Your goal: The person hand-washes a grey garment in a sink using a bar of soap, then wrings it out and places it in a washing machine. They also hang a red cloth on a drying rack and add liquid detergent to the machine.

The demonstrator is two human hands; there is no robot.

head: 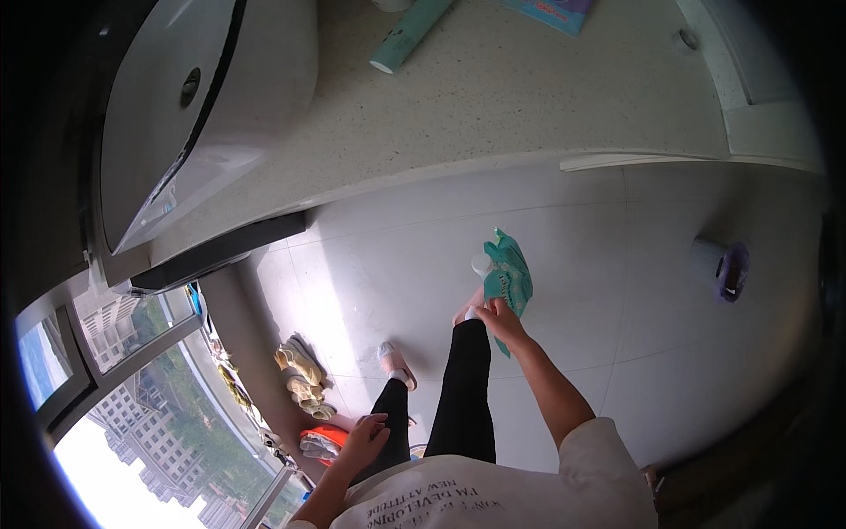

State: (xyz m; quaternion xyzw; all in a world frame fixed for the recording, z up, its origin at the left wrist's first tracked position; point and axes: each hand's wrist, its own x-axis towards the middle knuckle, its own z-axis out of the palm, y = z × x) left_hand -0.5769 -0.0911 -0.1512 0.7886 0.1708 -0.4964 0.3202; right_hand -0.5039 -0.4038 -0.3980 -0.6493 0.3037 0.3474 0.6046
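Observation:
My right hand point(500, 320) grips the lower edge of a green plastic refill pouch point(509, 271) with a white cap on its left side. The pouch hangs above the grey tiled floor, beside my slippered foot. My left hand point(365, 436) holds nothing, its fingers loosely bent and apart, in front of my black trouser leg. Whether the pouch is full cannot be told.
Ahead is a speckled stone counter point(423, 125) with a green tube point(406, 40) and a white basin point(277, 86). A small bin point(717, 268) stands on the floor at the right. Shoes point(301, 373) and an orange tub point(325, 440) lie left, near the windows.

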